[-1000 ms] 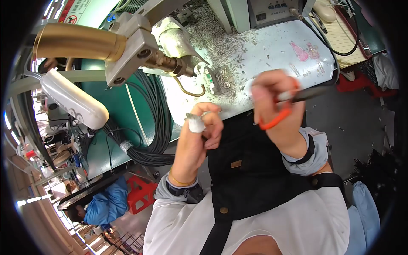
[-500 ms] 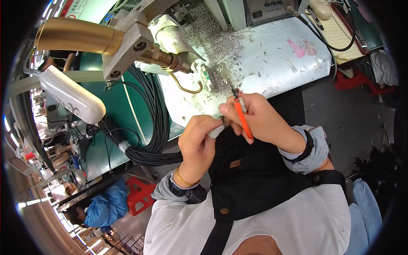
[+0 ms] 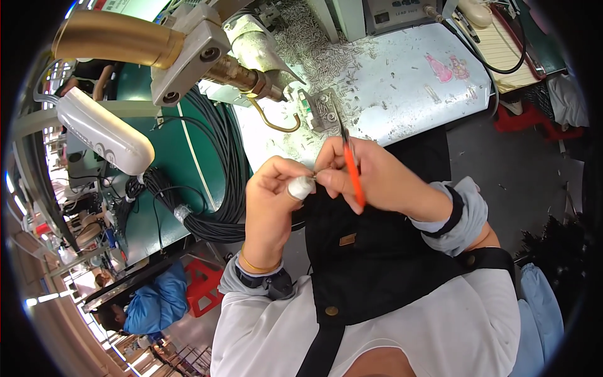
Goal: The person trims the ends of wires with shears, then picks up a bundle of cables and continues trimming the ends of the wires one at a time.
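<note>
My left hand [image 3: 267, 195] is closed in a pinch, its thumb wrapped in a white covering [image 3: 301, 187]. My right hand [image 3: 383, 176] holds a pair of orange-handled pliers [image 3: 353, 173] against the palm, the dark jaws pointing away from me. Thumb and forefinger of that hand meet the left fingertips over a small dark piece [image 3: 315, 176], too small to name. Just beyond the hands, a small metal fixture [image 3: 325, 113] with a green part is on the pale work plate [image 3: 402, 81], beneath a brass-coloured machine nozzle [image 3: 267, 88].
Many small metal pins [image 3: 314, 47] lie scattered over the back of the plate. A curved brass tube [image 3: 282, 128] hangs near the nozzle. Left of it are a coil of black cable [image 3: 220, 163] and a white lamp [image 3: 103, 132]. A grey control box [image 3: 402, 14] stands behind.
My left hand has shifted left and turned, showing more of the wrapped thumb. My right fingertips have come left to meet it, and the pliers now stand more upright.
</note>
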A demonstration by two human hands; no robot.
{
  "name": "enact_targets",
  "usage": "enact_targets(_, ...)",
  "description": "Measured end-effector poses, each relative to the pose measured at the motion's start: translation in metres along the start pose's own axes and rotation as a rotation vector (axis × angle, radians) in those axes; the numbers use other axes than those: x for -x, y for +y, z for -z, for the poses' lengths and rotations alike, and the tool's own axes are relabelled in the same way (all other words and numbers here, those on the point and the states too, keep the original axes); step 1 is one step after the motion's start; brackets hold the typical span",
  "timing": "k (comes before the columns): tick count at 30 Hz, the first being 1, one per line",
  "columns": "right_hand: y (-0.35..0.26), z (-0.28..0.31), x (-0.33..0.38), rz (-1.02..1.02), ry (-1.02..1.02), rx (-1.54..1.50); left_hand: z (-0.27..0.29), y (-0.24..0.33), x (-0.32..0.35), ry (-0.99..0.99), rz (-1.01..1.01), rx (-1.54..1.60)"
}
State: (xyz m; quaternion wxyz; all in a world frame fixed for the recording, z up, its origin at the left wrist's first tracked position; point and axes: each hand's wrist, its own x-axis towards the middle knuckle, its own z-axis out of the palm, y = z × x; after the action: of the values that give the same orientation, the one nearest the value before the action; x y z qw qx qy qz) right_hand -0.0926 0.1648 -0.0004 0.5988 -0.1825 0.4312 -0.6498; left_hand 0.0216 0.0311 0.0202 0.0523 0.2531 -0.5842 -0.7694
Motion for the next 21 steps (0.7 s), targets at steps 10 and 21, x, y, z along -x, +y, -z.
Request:
enact_targets(10, 0.006, 0.004, 0.013, 1.016, 0.379, 1.716, 0.004, 0.000, -0.002, -0.182, 0.232, 0.255)
enact_targets(21, 0.026, 0.003, 0.002, 0.858, 0.460, 1.156, -0.012, -0.011, 0.005, 0.037, -0.076, -0.155)
